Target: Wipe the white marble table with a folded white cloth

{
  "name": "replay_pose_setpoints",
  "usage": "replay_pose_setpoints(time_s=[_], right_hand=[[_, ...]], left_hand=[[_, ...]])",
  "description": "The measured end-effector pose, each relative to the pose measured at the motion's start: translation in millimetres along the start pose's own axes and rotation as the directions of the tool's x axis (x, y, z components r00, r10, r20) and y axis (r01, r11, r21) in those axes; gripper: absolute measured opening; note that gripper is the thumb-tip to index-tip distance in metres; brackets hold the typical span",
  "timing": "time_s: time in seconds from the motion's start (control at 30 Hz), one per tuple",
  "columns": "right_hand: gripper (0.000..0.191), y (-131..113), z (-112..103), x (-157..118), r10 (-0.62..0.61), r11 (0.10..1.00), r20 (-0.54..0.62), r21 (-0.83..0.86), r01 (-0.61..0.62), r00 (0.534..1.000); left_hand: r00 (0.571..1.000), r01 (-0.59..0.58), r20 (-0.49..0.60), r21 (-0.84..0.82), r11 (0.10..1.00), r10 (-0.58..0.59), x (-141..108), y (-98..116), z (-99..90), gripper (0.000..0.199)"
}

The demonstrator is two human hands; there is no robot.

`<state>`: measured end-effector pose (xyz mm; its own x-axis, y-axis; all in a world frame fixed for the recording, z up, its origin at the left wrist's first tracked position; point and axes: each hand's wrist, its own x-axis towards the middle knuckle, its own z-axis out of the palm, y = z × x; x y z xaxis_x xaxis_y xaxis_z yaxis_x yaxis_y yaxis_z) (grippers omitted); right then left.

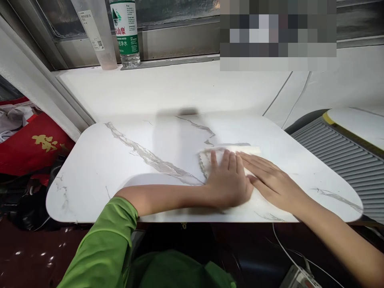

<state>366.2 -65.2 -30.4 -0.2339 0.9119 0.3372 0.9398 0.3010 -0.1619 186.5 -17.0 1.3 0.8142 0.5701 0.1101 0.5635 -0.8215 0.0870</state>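
A white cloth (207, 157) lies on the marble-patterned white tabletop (144, 136), right of its middle. Pressed onto it is my left hand (229, 182), its fingers stretched out and pointing away from me, slightly blurred. Beside it, my right hand (271, 180) rests flat with straight fingers, the fingertips on the cloth close to the left hand's fingers. Both palms face down, and they cover much of the cloth. Neither hand has its fingers wrapped round anything.
A bottle of water (127, 36) and a translucent plastic cup (100, 40) stand on the window ledge behind the table. At left is a red bag (42, 140) with a gold print. A grey ribbed panel (339, 148) lies at right. White cables (282, 240) hang below the table edge.
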Motion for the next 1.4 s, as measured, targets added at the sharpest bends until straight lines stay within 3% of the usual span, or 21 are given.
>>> replay_pose_setpoints(time_s=[0.13, 0.27, 0.4, 0.67, 0.77, 0.87, 1.0, 1.13, 1.3, 1.4], right_hand=[[0.057, 7.9, -9.0, -33.1, 0.135, 0.989, 0.088, -0.073, -0.129, 0.987], [0.060, 25.1, -6.7, -14.6, 0.335, 0.941, 0.195, -0.127, -0.315, 0.922], [0.059, 44.8, 1.3, 38.6, 0.368, 0.928, 0.168, -0.127, -0.350, 0.914], [0.060, 84.4, 37.1, 157.7, 0.332, 0.943, 0.067, -0.061, -0.328, 0.941], [0.057, 96.0, 52.0, 183.7, 0.269, 0.962, -0.016, -0.032, -0.270, 0.963], [0.057, 99.2, 58.6, 191.9, 0.250, 0.967, -0.032, -0.041, -0.251, 0.968], [0.057, 92.1, 55.9, 179.2, 0.274, 0.958, -0.014, -0.089, -0.274, 0.962], [0.056, 78.1, 42.5, 142.2, 0.247, 0.968, 0.005, -0.048, -0.246, 0.969], [0.057, 66.0, 11.4, 52.1, 0.238, 0.971, 0.043, 0.013, -0.239, 0.970], [0.057, 70.5, -6.3, -14.3, 0.226, 0.972, 0.018, 0.054, -0.227, 0.974]], left_hand=[[0.992, -0.079, -0.100, -0.012, 0.997, 0.077, 3.2, 25.1, 7.8, 0.063], [0.994, -0.062, -0.088, -0.041, 0.997, 0.058, 31.7, 24.2, 12.6, 0.060], [0.999, 0.028, -0.043, -0.090, 0.996, -0.032, 74.0, -1.9, 13.9, 0.059], [0.971, 0.238, 0.028, -0.170, 0.956, -0.237, 145.4, -82.2, 15.6, 0.061], [0.961, 0.276, 0.035, -0.182, 0.944, -0.274, 155.8, -103.8, 12.8, 0.061], [0.959, 0.282, 0.030, -0.178, 0.943, -0.281, 157.5, -112.5, 10.6, 0.061], [0.955, 0.296, 0.044, -0.152, 0.943, -0.293, 151.2, -107.9, 10.2, 0.060], [0.974, 0.223, 0.058, -0.126, 0.967, -0.217, 129.3, -83.3, 8.0, 0.060], [0.989, 0.148, -0.017, -0.046, 0.988, -0.149, 84.3, -11.5, 6.3, 0.061], [0.999, 0.037, 0.001, -0.038, 0.999, -0.037, 68.6, 38.1, 7.9, 0.062]])
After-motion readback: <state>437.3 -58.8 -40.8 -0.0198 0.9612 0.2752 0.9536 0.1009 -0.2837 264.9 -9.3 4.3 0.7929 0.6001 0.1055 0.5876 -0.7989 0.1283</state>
